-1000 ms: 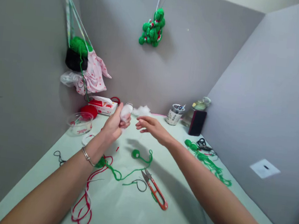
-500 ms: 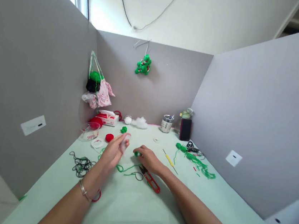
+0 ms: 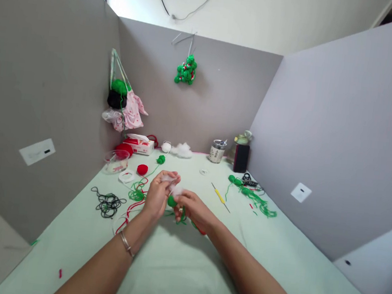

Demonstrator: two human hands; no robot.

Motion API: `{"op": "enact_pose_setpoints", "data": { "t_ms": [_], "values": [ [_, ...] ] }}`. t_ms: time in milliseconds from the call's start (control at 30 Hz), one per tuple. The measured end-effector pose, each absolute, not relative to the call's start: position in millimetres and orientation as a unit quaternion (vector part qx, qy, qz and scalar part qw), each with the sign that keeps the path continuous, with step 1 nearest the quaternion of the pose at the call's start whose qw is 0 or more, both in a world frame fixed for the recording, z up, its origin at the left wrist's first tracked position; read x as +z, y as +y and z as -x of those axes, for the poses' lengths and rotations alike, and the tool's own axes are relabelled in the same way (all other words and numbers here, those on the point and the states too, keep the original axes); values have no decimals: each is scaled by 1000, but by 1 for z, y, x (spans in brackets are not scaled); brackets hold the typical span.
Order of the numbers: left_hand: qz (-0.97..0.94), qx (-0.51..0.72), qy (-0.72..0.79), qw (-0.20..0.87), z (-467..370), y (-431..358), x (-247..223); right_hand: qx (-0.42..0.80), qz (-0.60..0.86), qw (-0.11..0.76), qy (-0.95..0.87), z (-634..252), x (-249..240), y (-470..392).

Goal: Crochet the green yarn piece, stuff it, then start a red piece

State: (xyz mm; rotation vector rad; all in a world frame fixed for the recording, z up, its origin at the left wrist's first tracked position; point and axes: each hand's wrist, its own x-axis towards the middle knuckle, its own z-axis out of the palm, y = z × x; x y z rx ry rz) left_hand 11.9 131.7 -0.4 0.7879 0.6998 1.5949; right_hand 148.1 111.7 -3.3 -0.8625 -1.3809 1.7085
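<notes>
My left hand [image 3: 157, 194] is closed with a thin tuft of white stuffing [image 3: 168, 179] between its fingertips. Close beside it, my right hand [image 3: 196, 209] grips a small round green yarn piece [image 3: 172, 201]. More white fluff [image 3: 177, 190] sits at the top of that piece, between the two hands. Loose green yarn [image 3: 181, 220] hangs below the right fingers. Only a bit of the red thread snips' handle [image 3: 202, 232] shows under the right hand; the rest is hidden. Red yarn strands [image 3: 127, 215] lie left of the left wrist.
A tangle of black cord [image 3: 108, 204] lies left. A yellow-handled crochet hook [image 3: 219, 196] and green yarn balls with tails [image 3: 258, 201] are right. Toward the back stand a clear tub [image 3: 116, 162], a tissue box [image 3: 143, 145], a stuffing pile [image 3: 182, 150] and a tin [image 3: 217, 151].
My right hand has lifted the green piece off the table, and both hands have come together with white stuffing between them. The head view has shifted, showing more of the near table edge.
</notes>
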Motion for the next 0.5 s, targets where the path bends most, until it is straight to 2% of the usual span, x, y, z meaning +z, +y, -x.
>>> {"op": "enact_pose_setpoints", "data": {
  "t_ms": [267,500],
  "values": [
    [-490,565,328,577,-18,109,-18,660,357,421,-509,-152,-4,118],
    [-541,536,369,532,-6,121,-20,592,397,402,-575,-160,-8,119]
  ]
}}
